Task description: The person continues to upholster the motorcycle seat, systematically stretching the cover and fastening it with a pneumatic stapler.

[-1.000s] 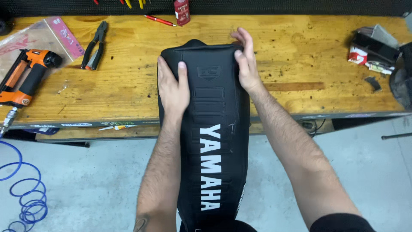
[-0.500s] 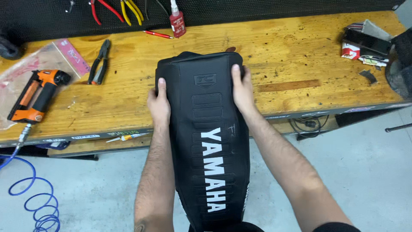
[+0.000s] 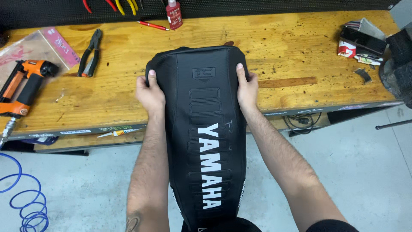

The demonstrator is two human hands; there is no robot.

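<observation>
Seen from the head camera, a long black motorcycle seat point(image 3: 206, 129) lies with its far end on the wooden worktop point(image 3: 292, 56), the near end reaching back toward the person. The left hand point(image 3: 150, 93) and right hand point(image 3: 247, 88) each hold a clenched grip on the seat's edges. An orange pneumatic stapler point(image 3: 23, 88) and black pliers point(image 3: 89, 53) lie to the left.

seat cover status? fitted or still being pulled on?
Done: black cover lies over the seat, top looks smooth. In hand: left hand and right hand grip its side edges at the bench end. Left: orange stapler lies untouched; underside fastening can't be seen.
</observation>
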